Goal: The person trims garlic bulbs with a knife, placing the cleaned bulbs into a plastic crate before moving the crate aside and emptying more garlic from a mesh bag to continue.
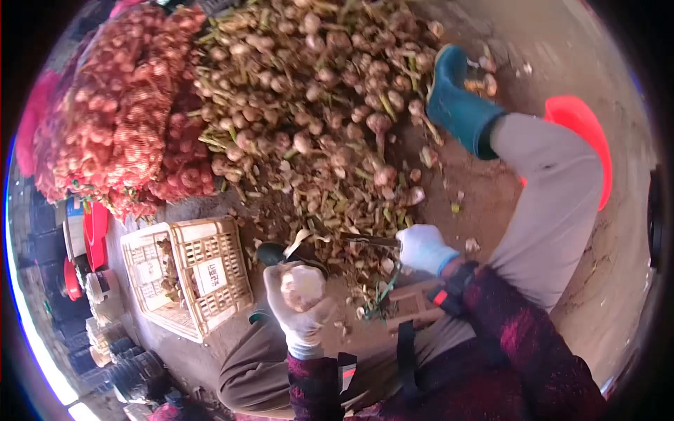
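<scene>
A white-gloved left hand clamps its fingers around a pale round garlic bulb, whose orientation is unclear. At three o'clock, the white-gloved right hand grips dark metal shears pointing nine o'clock. The cream plastic crate's label is unreadable.

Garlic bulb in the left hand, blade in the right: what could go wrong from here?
1. The right hand holds a dark cutting tool pointed toward the left hand, which grips the garlic bulb; a slip might nick the thin glove.
2. Trimmed stalks litter the ground near the boot; footing could slip.
</scene>
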